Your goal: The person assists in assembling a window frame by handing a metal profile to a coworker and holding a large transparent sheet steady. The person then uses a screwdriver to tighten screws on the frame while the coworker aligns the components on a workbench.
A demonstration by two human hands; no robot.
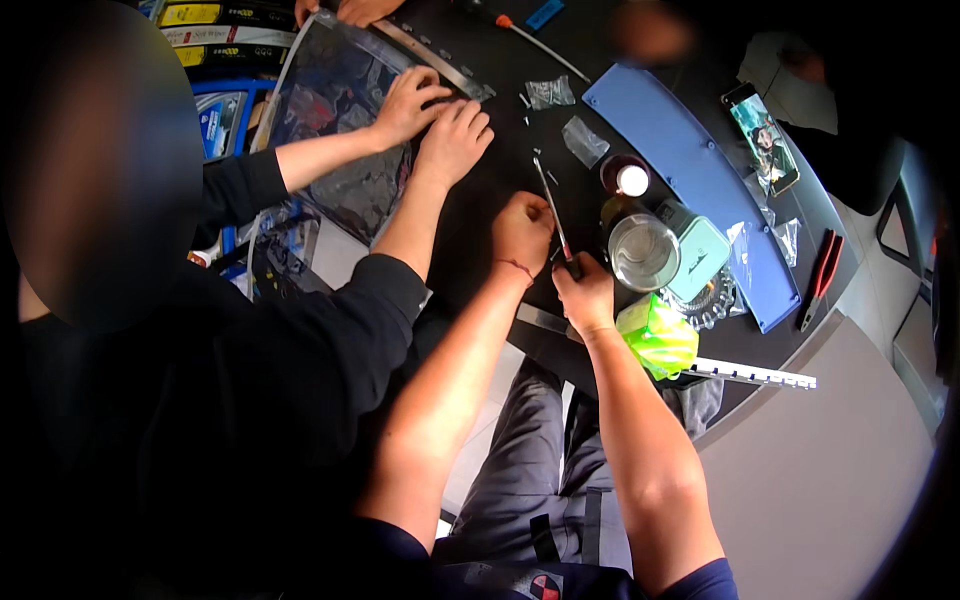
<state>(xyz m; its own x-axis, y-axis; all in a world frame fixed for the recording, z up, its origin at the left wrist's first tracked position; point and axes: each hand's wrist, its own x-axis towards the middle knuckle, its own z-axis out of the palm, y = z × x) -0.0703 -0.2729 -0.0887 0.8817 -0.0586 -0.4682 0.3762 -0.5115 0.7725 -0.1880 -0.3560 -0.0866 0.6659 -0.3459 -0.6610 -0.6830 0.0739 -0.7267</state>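
My right hand point(585, 292) is closed round the dark handle of a screwdriver point(553, 203). Its long metal shaft points away from me, toward a few tiny screws point(552, 178) on the dark table point(465, 215). Just left of the shaft is my left hand point(523, 232), fingers curled and thumb pressed in; whatever it may hold is hidden. A metal strip point(543, 319) lies by the near table edge, below my hands. Small clear plastic bags point(585, 142) lie beyond the screwdriver tip.
At left, a co-worker's hands point(455, 140) reach over a clear plastic sheet point(335, 90) near a long metal strip point(430, 55). Rightward stand a glass point(643, 253), a teal box point(700, 255) and a yellow-green packet point(657, 337), with a curved blue panel point(690, 170), phone point(765, 140) and red-handled pliers point(824, 275).
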